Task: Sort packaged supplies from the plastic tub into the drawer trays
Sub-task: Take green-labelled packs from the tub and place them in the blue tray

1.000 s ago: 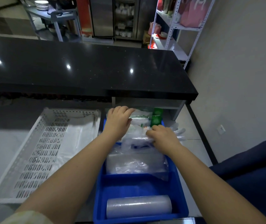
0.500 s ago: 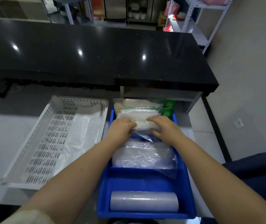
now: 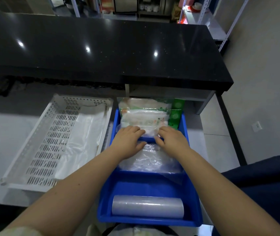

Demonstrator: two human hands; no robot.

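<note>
A: How far is the sorting?

B: Nearest, a plastic film roll (image 3: 147,209) lies in the blue tray (image 3: 191,198); behind it, clear bags (image 3: 150,159) fill the middle compartment. The left hand (image 3: 127,143) and right hand (image 3: 172,140) press a clear packet (image 3: 150,131) against the printed packets (image 3: 143,114) in the far compartment; grip loosely closed on it.

A: What is left?

B: I judge it mostly done. The white basket (image 3: 50,138) holds only a plastic sheet (image 3: 83,140). The packets' labels are unreadable, and the bench (image 3: 101,48) hides their far edge.
</note>
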